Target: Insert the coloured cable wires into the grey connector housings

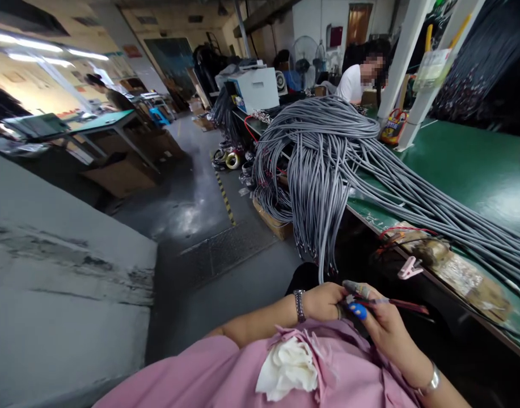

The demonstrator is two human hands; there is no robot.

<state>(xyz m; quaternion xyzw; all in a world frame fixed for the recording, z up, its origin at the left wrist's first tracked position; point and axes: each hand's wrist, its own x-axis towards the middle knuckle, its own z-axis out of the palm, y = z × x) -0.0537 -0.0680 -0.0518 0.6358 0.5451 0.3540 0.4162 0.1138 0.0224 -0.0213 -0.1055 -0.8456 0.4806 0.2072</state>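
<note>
My left hand (323, 301), with a dark watch on its wrist, is closed on the end of a grey cable (322, 255) that hangs down from the table. Against its fingertips, my right hand (381, 314) pinches thin dark and red wires (408, 306) that stick out to the right. Blue and grey coverings show on the right hand's fingertips. The exact joint between cable and wires is hidden by the fingers. A large bundle of grey cables (315, 141) drapes over the table edge in front of my hands.
The green table (468, 153) runs along the right, with a pink clip (410, 268) and a taped brown object (459, 272) near its edge. A person in white (350, 84) sits beyond the cables. Cardboard boxes (123, 173) and a grey wall block (64, 272) lie left.
</note>
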